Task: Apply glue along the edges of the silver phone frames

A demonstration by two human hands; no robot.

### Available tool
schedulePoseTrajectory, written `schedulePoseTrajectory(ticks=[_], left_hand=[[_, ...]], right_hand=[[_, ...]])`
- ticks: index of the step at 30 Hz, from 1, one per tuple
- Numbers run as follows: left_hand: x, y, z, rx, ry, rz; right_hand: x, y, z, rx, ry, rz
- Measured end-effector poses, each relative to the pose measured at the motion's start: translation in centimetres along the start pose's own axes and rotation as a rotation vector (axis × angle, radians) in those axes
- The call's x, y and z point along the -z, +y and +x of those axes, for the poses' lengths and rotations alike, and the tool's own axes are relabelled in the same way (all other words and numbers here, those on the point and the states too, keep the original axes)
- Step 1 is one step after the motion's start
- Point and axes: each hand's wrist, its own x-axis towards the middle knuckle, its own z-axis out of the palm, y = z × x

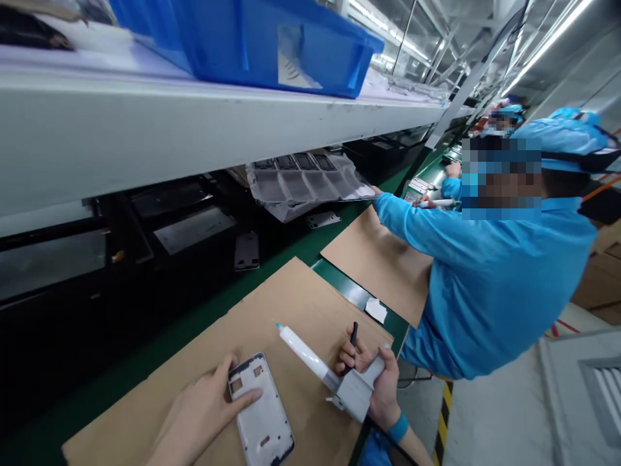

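My left hand (204, 404) grips the upper left edge of a pale phone-shaped plate (262, 411), its thumb lying across the plate's face. The plate has dark edges and small cutouts. My right hand (371, 375) is wrapped round the handle of a grey dispensing gun (353, 393), and a black pen-like tool (354, 335) stands up between its fingers. From the gun a white tube (305, 351) with a blue tip points up and left above the cardboard sheet (194, 369).
A co-worker in blue (499, 278) sits at the right by another cardboard sheet (383, 265), one arm reaching to a wrapped tray (310, 181). A white shelf (169, 129) holding a blue bin (272, 45) overhangs the bench. Another plate (247, 251) lies beyond the cardboard.
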Motion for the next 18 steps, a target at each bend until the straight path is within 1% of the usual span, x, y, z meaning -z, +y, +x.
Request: schedulePoseTrajectory(ticks=[4, 8, 11, 14, 16, 18], left_hand=[[-0.2, 0.9, -0.1, -0.009, -0.025, 0.097], [-0.9, 1.2, -0.1, -0.024, 0.012, 0.180], [-1.6, 1.0, 0.2, -0.075, 0.043, 0.195], [-1.5, 1.3, 0.4, -0.097, 0.038, 0.220], [-0.8, 2.1, -0.1, -0.084, 0.008, 0.246], [0.3, 3.1, -1.0, -0.052, -0.019, 0.269]], right_hand=[[0.1, -0.3, -0.4, 0.001, -0.018, -0.045], [0.2, -0.5, -0.9, 0.011, -0.040, -0.096], [-0.3, -0.9, -1.0, 0.067, -0.080, -0.177], [-1.0, -1.3, -0.9, 0.153, -0.119, -0.335], [-1.2, -1.5, -1.0, 0.208, -0.129, -0.499], [-0.9, -1.7, -1.3, 0.231, -0.128, -0.724]])
